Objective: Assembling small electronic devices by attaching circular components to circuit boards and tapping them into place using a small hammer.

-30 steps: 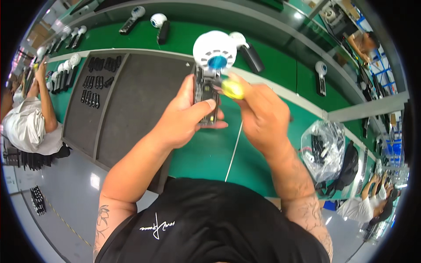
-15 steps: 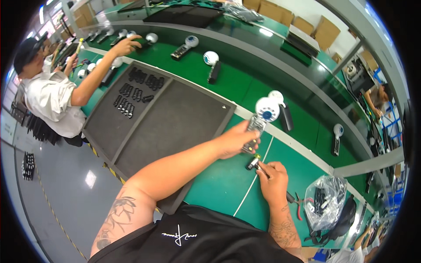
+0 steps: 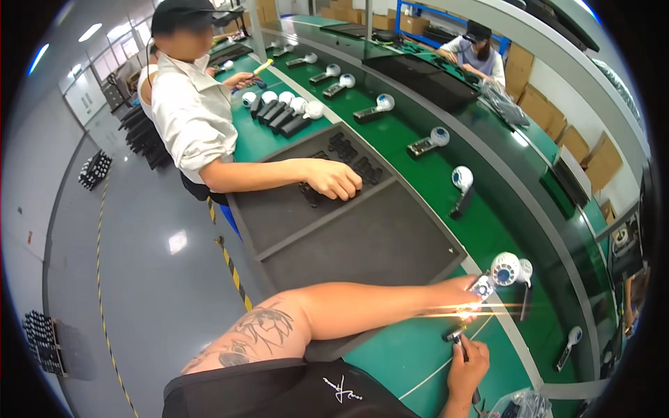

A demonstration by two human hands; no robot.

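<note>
My left hand (image 3: 454, 291) grips a white handheld fan (image 3: 504, 269) by its handle, whose inner parts show uncovered. A bright glare at the handle hides some detail there. Just below, my right hand (image 3: 470, 367) is closed around the dark handle of a small hammer-like tool (image 3: 453, 334). The tool's head has a dark end and a yellowish end, close under the fan's handle; I cannot tell whether they touch. Beyond the held fan, another white fan (image 3: 525, 270) with a black handle lies near the belt's edge.
A dark divided tray (image 3: 334, 254) lies left of my arm; a co-worker's hand (image 3: 334, 180) reaches over small black parts in it. Several fans lie along the green belt (image 3: 418, 177), more beside the co-worker. A clear plastic bag (image 3: 521, 404) sits at lower right.
The view has swung left. The co-worker's hand has gone from the belt to the tray's black parts. A bright glare has appeared at the held fan's handle. Both my hands keep their grips.
</note>
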